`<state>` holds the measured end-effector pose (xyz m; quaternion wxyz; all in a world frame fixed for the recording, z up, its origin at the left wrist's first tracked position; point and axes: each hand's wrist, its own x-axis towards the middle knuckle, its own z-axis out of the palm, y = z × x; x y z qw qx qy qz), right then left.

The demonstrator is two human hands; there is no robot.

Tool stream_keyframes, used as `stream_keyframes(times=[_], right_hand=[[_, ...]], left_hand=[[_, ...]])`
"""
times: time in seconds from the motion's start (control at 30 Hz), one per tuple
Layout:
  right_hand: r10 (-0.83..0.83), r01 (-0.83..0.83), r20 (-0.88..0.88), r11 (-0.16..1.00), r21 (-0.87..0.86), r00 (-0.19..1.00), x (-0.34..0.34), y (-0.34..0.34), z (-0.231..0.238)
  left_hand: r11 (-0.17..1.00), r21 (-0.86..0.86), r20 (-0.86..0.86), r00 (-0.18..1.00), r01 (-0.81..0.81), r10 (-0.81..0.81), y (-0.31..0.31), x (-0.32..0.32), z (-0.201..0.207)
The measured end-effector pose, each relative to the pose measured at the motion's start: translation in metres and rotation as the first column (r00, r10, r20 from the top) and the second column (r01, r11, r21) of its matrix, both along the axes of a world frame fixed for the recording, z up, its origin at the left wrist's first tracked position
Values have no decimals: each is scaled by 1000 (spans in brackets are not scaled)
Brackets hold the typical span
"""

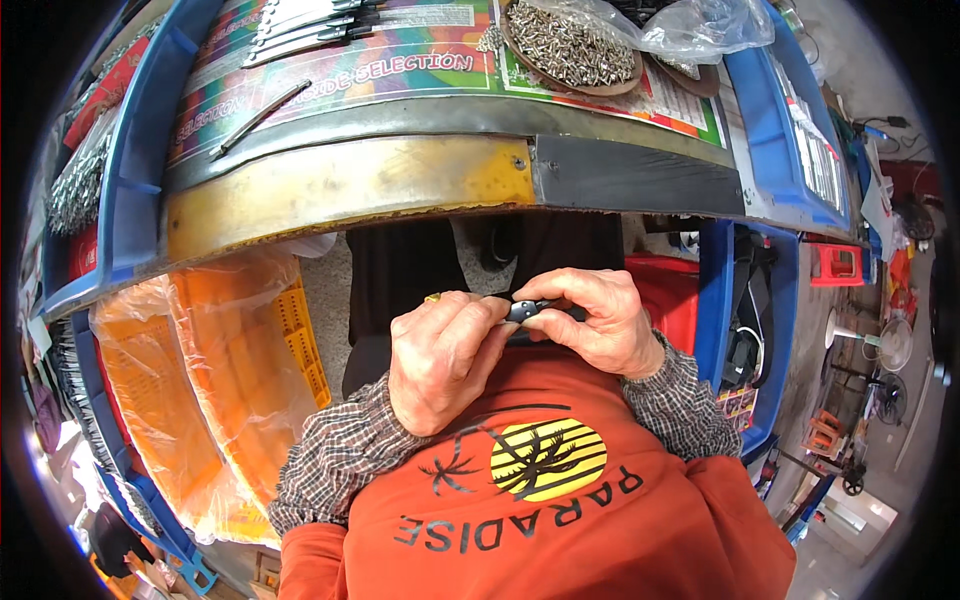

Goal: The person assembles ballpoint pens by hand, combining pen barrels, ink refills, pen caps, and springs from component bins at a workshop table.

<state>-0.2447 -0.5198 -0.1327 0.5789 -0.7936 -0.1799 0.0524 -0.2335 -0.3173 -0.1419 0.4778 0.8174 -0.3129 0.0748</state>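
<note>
Above my lap, both hands meet around a small black piece [522,311] with a few light spots on it. My left hand [445,350] is closed, thumb and fingertips pinching the piece's left end; a gold-coloured ring shows on one finger. From the right, my right hand [597,318] grips the same piece between thumb and forefinger. Its longer dark part runs into the right palm, where the fingers cover it. The kind of piece is too small and too covered to tell. Both hands are apart from the workbench edge [350,185].
On the bench lie a thin rod-like tool [260,118], several flat pale pieces with black ends [300,28], and a round dish [628,88] of small metal pins beside a clear plastic bag [715,28]. Blue bins [135,170] flank it. Below left stands a plastic-covered orange crate [305,335].
</note>
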Motion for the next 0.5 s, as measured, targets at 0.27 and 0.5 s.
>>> stream_keyframes(times=[0.27,0.5], right_hand=[[-18,21,-37,997,74,999,-1,3,-1],[-35,36,-17,995,90,999,-1,4,-3]], left_hand=[[1000,-8,19,1000,1,-1,0,4,-1],[997,55,8,998,55,-55,4,10,2]])
